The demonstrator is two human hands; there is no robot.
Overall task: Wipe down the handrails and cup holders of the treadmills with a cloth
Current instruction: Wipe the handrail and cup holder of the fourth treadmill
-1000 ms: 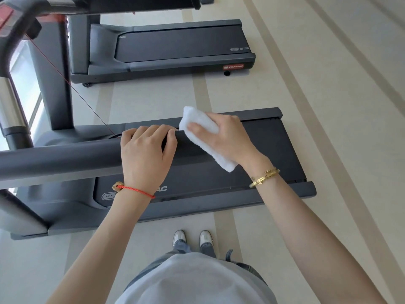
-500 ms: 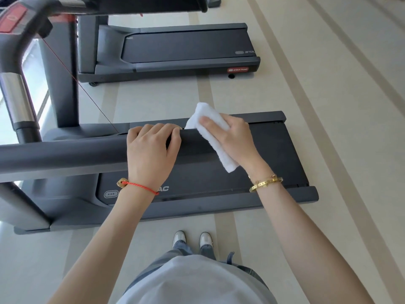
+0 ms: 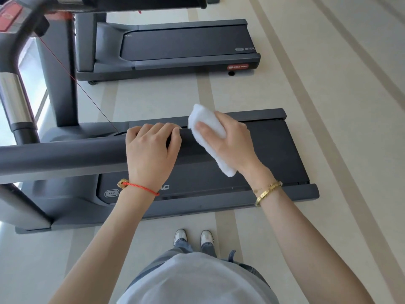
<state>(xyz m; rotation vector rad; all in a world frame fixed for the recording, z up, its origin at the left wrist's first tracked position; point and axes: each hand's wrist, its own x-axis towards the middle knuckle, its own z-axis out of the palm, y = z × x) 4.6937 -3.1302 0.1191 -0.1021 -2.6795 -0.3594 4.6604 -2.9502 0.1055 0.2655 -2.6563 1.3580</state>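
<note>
Hands (image 3: 151, 150) (image 3: 230, 145) around handrail (image 3: 65, 157), cloth (image 3: 208, 132).

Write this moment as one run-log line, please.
left hand: grips handrail | right hand: holds white cloth on rail end | stage: wiping handrail

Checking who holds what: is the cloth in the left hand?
No, the white cloth is held by the right hand, while the left hand grips the handrail.
</note>
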